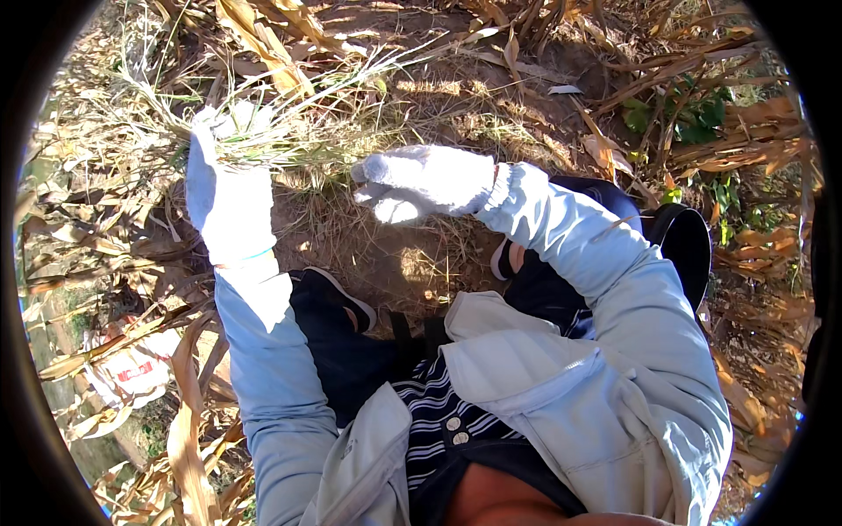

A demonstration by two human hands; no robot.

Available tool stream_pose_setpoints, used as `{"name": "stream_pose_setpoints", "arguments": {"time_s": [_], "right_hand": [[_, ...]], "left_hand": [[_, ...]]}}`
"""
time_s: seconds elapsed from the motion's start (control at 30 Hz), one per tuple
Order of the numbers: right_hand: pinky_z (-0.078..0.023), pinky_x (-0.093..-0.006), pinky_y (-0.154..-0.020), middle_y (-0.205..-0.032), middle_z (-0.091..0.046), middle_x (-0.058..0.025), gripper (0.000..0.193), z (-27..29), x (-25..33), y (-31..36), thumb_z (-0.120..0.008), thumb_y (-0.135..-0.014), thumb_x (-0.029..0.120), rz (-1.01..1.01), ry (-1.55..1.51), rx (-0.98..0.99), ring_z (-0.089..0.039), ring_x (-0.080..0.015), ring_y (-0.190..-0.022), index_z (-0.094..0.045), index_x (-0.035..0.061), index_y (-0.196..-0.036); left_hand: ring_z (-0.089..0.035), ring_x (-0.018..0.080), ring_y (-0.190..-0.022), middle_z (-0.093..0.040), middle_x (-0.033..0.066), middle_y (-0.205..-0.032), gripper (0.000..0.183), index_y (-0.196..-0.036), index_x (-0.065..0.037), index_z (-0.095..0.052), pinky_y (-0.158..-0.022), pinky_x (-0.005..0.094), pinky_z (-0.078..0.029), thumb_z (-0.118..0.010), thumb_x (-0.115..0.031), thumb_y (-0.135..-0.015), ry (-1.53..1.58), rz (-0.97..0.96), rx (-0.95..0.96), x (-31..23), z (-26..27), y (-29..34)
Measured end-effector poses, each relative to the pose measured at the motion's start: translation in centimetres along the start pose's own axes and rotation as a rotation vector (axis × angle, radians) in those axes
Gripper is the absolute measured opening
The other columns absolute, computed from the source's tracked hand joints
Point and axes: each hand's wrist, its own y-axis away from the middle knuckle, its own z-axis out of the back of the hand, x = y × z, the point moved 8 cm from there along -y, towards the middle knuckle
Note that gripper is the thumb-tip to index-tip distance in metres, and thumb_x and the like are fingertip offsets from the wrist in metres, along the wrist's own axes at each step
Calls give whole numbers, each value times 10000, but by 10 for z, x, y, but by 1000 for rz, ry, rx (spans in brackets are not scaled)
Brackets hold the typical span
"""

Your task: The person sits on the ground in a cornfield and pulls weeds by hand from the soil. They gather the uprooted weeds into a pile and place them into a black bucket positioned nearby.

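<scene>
Both my hands wear white knitted gloves. At the left, my left hand [230, 197] is closed around a bunch of long grass [303, 131]; pale green and straw-coloured blades fan out from it up and to the right. Bright sunlight washes out its fingers. My right hand [430, 182] is held over the ground to the right of the bunch, pointing left toward it. Its fingers are slightly bent and apart, with nothing visible between them.
Bare brown soil [338, 232] with dry grass lies between my hands and my dark shoe [338, 294]. Dry corn stalks and leaves [759, 131] surround the spot. A white plastic bag [136, 368] with red print lies at the lower left. Green leafy weeds [697, 118] grow at the upper right.
</scene>
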Motion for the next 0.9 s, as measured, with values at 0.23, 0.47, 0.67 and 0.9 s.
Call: {"name": "stream_pose_setpoints", "arguments": {"time_s": [0.23,0.47,0.67,0.9], "right_hand": [[-584,-315,-737,-1173,-719,-124,518,35,-11,-39,-702,-1020,394,290,-278,-167,-688,-188,-898,-606,65,-1409],[-476,-233,-493,-1030,-761,-40,216,47,37,-3,-592,-1116,327,136,-946,-349,-525,-37,-548,-678,140,-1180],[-401,-213,-457,-811,-715,28,255,49,75,26,-559,-1131,337,323,-1044,-316,-519,-35,-518,-695,126,-1085],[-516,-206,-490,-907,-747,-38,241,58,72,32,-528,-1141,314,365,-1108,-319,-617,-71,-578,-644,104,-1120]], "left_hand": [[-725,241,-1132,-745,147,-1236,506,-1417,32,-594,-1003,356,-567,-757,-88,-952,-94,-111,49,-45,-21,19],[-593,174,-798,-592,20,-887,273,-1173,-22,-710,-811,345,-549,-629,-269,-1091,1210,764,95,-15,-58,41],[-557,168,-786,-556,8,-841,277,-1165,-5,-703,-770,328,-488,-597,-254,-1106,1139,660,99,-12,-56,33],[-562,177,-797,-533,19,-851,290,-1174,-7,-675,-771,353,-512,-622,-280,-1092,1195,648,34,-7,-60,32]]}}
